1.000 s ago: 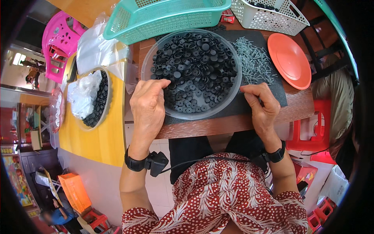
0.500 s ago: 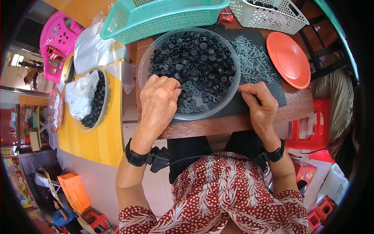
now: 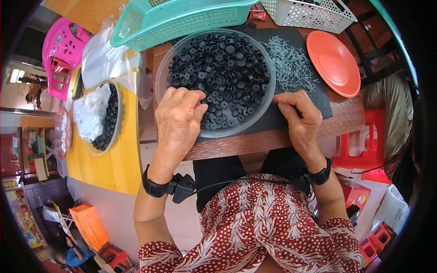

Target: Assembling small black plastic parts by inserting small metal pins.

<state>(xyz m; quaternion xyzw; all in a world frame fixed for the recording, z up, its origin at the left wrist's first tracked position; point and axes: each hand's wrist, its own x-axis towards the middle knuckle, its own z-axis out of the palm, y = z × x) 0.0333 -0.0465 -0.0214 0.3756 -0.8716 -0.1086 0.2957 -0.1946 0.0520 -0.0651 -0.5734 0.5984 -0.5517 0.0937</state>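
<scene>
Black round caps crowd a clear bowl on the dark mat over the worktop. Left hand: over the bowl's near-left rim, fingers curled together; whether they pinch a cap cannot be told. Right hand: just beside the right rim, thumb and forefinger close together, grip undetermined. Silver screws lie beyond.

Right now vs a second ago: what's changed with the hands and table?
The left hand moved rightward, further over the bowl, and its thumb now shows. Can't tell if it took hold of a part. Unchanged: right hand by the bowl's right rim; bowl, screws and orange plate in place.
</scene>
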